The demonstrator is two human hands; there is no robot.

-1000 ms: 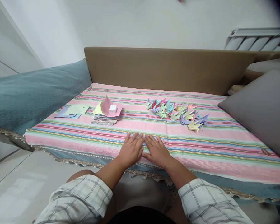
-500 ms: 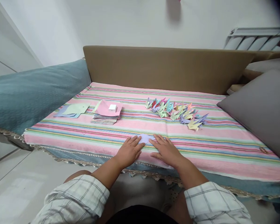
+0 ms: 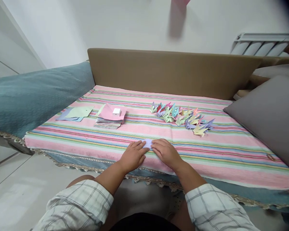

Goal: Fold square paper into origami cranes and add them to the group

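While the left hand (image 3: 133,155) rests flat on lilac paper (image 3: 147,143) near the front edge of the striped cloth (image 3: 98,149), the right hand (image 3: 167,154) curls there, pinch unclear: probably folding, calling next for aligned edges. Paper cranes (image 3: 181,120) lie farther back.

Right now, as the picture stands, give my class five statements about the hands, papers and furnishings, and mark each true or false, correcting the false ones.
1. The left hand and the right hand are both at the small purple paper. True.

2. A small white block sits on the pink sheet on top of the paper stack. True.

3. The folded paper cranes are all one colour. False: the paper cranes come in several colours, including green, purple and yellow.

4. The paper cranes lie to the right of the paper stack. True.

5. The large gray cushion stands at the left end of the striped cloth. False: it is at the right end.
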